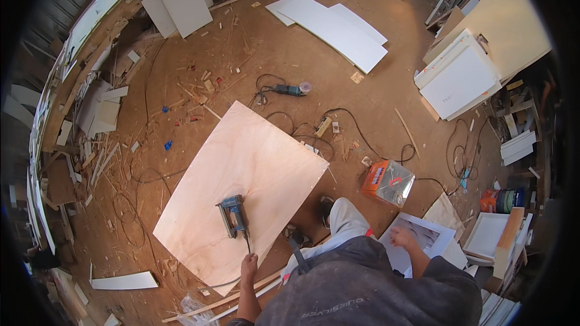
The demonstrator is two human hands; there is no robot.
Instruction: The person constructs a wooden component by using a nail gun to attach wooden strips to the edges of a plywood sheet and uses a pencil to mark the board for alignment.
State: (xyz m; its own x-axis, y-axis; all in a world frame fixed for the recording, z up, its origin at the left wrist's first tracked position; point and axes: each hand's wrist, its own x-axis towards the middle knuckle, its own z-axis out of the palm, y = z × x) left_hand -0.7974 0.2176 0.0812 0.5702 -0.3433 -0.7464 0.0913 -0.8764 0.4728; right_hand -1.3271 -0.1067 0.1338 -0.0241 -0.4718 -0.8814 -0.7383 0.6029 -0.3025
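Observation:
A large pale plywood panel [241, 169] lies before me, tilted across the floor. On it rests a blue and black nail gun [233, 216], its dark hose [247, 244] running toward me. My left hand [249, 265] is closed around that hose at the panel's near edge. Off to my right, my right hand [401, 236] has loosely bent fingers and appears to hold nothing. It is above a white board [444, 246] with a greyish printed sheet on it; whether it touches the board cannot be told.
An angle grinder [291, 89] lies beyond the panel, its cord coiled. An orange and silver square tin [389, 182] stands right of my knee. White boards [338, 30] lie farther off, with stacked panels [459, 78] at right. Wood scraps [103, 157] and cords litter the left floor.

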